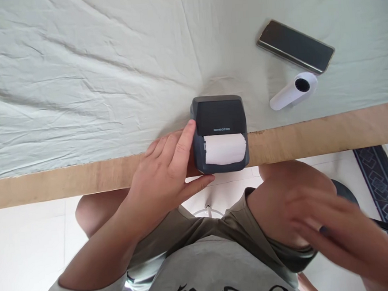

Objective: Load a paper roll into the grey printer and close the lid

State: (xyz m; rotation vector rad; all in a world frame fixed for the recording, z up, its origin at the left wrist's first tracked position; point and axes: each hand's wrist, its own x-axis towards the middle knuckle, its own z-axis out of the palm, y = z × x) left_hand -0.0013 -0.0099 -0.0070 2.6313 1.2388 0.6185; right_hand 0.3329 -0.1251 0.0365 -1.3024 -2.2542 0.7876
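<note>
A dark label printer [220, 117] marked NIIMBOT sits at the table's front edge. A strip of white paper [225, 149] with an uneven end lies over its front part, coming from below the black lid. My left hand [164, 172] holds the printer at its left front corner, index finger against the left side and thumb at the front edge. The other fingers stretch over the cloth and the wooden edge. My right hand [321, 212] is off the table, above my right thigh, smeared by motion. Whether anything is between its fingers cannot be made out.
A pale wrinkled cloth [92, 73] covers the table up to its bare wooden edge [296, 140]. To the right lie a smartphone [295, 45] and a white handheld device [291, 92] with a round black end. My legs are under the table edge.
</note>
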